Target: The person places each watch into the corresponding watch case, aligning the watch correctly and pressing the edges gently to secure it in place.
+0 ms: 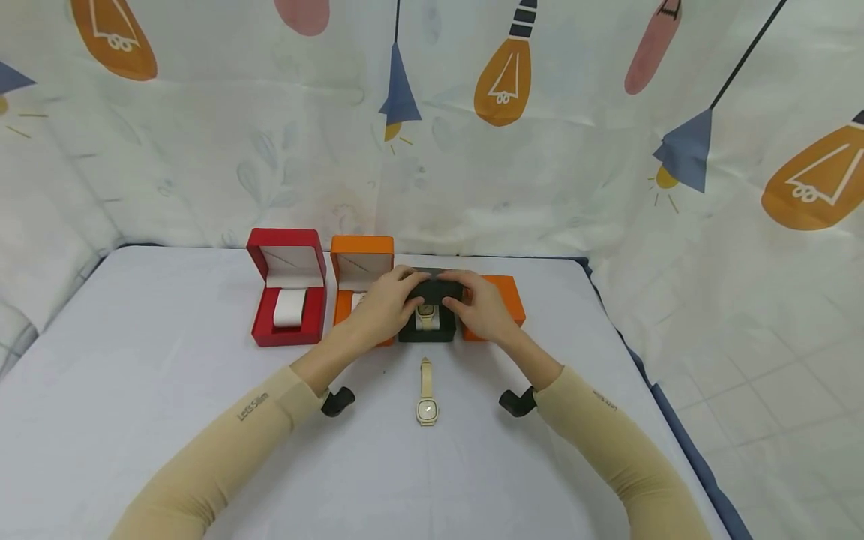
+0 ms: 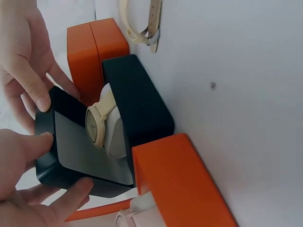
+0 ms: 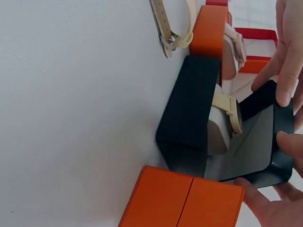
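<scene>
Both hands are at a dark green watch box (image 1: 427,337), whose hinged lid (image 1: 435,291) stands partly raised. My left hand (image 1: 382,304) grips the left side of the lid, thumb at its front rim and fingers behind. On the other side my right hand (image 1: 483,306) holds the lid the same way. Inside the box, a cream-strapped watch (image 2: 96,124) with a round case is wrapped on a white cushion (image 3: 218,130). Closer to the front, a cream watch (image 1: 427,409) with a squarish case lies stretched out on the table, face up.
Left of the green box stands an open orange box (image 1: 362,246) with a pale pink-strapped watch (image 3: 239,45). Beyond it is an open red box (image 1: 286,337) with a white cushion (image 1: 290,307). A closed orange box (image 1: 508,295) stands at the right. A patterned curtain (image 1: 445,187) hangs behind the table.
</scene>
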`<state>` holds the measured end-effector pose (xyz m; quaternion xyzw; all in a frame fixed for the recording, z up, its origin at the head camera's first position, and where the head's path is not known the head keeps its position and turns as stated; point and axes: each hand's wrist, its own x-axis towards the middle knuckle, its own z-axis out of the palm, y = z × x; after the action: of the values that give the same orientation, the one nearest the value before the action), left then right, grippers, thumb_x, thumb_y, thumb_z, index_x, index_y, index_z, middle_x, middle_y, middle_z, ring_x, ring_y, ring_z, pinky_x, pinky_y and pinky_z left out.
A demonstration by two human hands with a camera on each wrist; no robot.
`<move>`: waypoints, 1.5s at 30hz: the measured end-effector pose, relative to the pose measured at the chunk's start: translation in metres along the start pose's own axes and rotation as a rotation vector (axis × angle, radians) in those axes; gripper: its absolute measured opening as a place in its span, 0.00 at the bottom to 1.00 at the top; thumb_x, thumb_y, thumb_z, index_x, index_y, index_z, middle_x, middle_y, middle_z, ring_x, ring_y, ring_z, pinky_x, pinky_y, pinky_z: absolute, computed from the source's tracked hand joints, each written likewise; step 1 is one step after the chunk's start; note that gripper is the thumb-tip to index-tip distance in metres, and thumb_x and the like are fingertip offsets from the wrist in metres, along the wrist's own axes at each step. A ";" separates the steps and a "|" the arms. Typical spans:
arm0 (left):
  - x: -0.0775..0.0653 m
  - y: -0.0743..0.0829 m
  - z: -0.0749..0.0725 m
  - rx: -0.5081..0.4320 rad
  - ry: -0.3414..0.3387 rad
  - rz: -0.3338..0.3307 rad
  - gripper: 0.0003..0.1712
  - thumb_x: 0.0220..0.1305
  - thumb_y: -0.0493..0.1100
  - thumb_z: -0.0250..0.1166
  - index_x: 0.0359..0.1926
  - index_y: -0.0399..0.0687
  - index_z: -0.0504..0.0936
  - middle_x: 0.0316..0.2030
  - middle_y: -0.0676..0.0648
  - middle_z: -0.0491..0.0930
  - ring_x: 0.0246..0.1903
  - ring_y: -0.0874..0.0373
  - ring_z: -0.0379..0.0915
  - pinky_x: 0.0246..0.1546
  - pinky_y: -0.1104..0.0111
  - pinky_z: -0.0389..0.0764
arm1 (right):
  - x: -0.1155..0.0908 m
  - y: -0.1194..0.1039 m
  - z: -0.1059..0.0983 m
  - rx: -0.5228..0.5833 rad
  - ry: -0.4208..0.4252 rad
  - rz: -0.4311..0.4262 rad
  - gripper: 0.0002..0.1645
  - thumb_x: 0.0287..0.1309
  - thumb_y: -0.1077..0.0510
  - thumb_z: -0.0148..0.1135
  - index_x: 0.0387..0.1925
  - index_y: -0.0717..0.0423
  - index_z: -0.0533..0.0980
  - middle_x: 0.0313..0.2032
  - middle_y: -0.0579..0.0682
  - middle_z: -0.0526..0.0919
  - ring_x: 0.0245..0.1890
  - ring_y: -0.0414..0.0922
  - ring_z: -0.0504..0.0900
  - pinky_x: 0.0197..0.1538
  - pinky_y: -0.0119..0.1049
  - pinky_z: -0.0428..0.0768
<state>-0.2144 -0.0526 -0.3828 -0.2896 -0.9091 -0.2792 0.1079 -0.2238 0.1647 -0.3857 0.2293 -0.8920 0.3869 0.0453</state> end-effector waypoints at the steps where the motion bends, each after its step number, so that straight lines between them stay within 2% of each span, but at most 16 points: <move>1: -0.001 0.000 0.001 0.007 0.001 0.007 0.26 0.71 0.38 0.68 0.67 0.37 0.76 0.59 0.34 0.76 0.54 0.40 0.76 0.58 0.51 0.79 | -0.001 0.000 0.000 -0.015 -0.002 -0.009 0.24 0.67 0.63 0.67 0.64 0.54 0.78 0.64 0.54 0.77 0.42 0.49 0.78 0.45 0.42 0.78; 4: -0.003 0.000 0.002 0.018 0.000 0.016 0.26 0.70 0.38 0.69 0.66 0.38 0.78 0.58 0.33 0.75 0.54 0.38 0.75 0.59 0.50 0.78 | -0.002 0.001 0.002 -0.051 -0.008 -0.026 0.23 0.66 0.64 0.69 0.62 0.55 0.80 0.65 0.55 0.76 0.32 0.47 0.73 0.36 0.37 0.74; 8: -0.007 0.000 0.005 0.015 -0.007 0.002 0.24 0.69 0.37 0.69 0.64 0.38 0.80 0.59 0.33 0.74 0.56 0.36 0.73 0.62 0.48 0.75 | -0.004 0.000 0.005 -0.064 -0.011 -0.033 0.22 0.64 0.65 0.70 0.60 0.57 0.81 0.64 0.57 0.76 0.32 0.46 0.72 0.36 0.34 0.72; 13: -0.010 0.000 0.007 -0.004 -0.010 -0.019 0.23 0.69 0.37 0.69 0.64 0.39 0.80 0.60 0.33 0.74 0.58 0.35 0.71 0.64 0.48 0.73 | -0.007 -0.003 0.007 -0.073 -0.005 -0.031 0.22 0.63 0.66 0.70 0.58 0.59 0.81 0.63 0.59 0.77 0.34 0.50 0.74 0.37 0.37 0.74; 16: -0.012 -0.001 0.009 -0.007 0.002 -0.012 0.23 0.68 0.37 0.70 0.62 0.39 0.81 0.59 0.33 0.74 0.58 0.35 0.71 0.63 0.47 0.73 | -0.008 -0.004 0.009 -0.099 -0.001 -0.034 0.22 0.61 0.67 0.71 0.57 0.59 0.81 0.62 0.60 0.76 0.40 0.53 0.78 0.40 0.40 0.79; 18: -0.013 -0.002 0.010 -0.005 0.010 -0.005 0.22 0.67 0.36 0.70 0.61 0.39 0.82 0.59 0.33 0.74 0.58 0.34 0.71 0.63 0.46 0.73 | -0.009 -0.003 0.011 -0.123 -0.002 -0.035 0.21 0.61 0.67 0.71 0.57 0.60 0.81 0.63 0.61 0.76 0.48 0.56 0.80 0.48 0.43 0.82; 20: -0.015 -0.002 0.010 0.002 0.017 0.004 0.22 0.67 0.36 0.71 0.61 0.39 0.82 0.59 0.33 0.74 0.57 0.34 0.71 0.62 0.45 0.74 | -0.010 -0.002 0.013 -0.137 -0.002 -0.029 0.21 0.61 0.67 0.71 0.56 0.60 0.81 0.63 0.61 0.76 0.57 0.58 0.78 0.56 0.46 0.81; 23: -0.016 -0.003 0.012 -0.006 0.017 0.002 0.22 0.67 0.36 0.71 0.61 0.40 0.83 0.59 0.33 0.74 0.58 0.34 0.71 0.62 0.46 0.75 | -0.011 -0.003 0.016 -0.149 -0.005 -0.027 0.21 0.62 0.68 0.71 0.56 0.61 0.81 0.62 0.62 0.76 0.63 0.59 0.75 0.64 0.50 0.77; 38: -0.025 -0.006 0.017 -0.030 0.036 0.024 0.19 0.63 0.32 0.72 0.56 0.41 0.85 0.57 0.33 0.74 0.59 0.34 0.69 0.64 0.44 0.70 | -0.016 -0.015 0.024 -0.258 -0.053 -0.017 0.21 0.60 0.72 0.70 0.54 0.62 0.78 0.59 0.63 0.75 0.58 0.60 0.79 0.63 0.49 0.77; 45: -0.030 -0.009 0.014 -0.043 -0.008 -0.010 0.17 0.64 0.34 0.73 0.54 0.44 0.86 0.59 0.35 0.73 0.59 0.38 0.67 0.63 0.47 0.73 | -0.017 -0.020 0.019 -0.294 -0.065 0.007 0.20 0.61 0.67 0.72 0.53 0.60 0.79 0.61 0.60 0.75 0.59 0.57 0.78 0.63 0.49 0.78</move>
<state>-0.1959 -0.0647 -0.4085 -0.2884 -0.9048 -0.2980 0.0965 -0.1975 0.1457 -0.3898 0.2294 -0.9409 0.2445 0.0481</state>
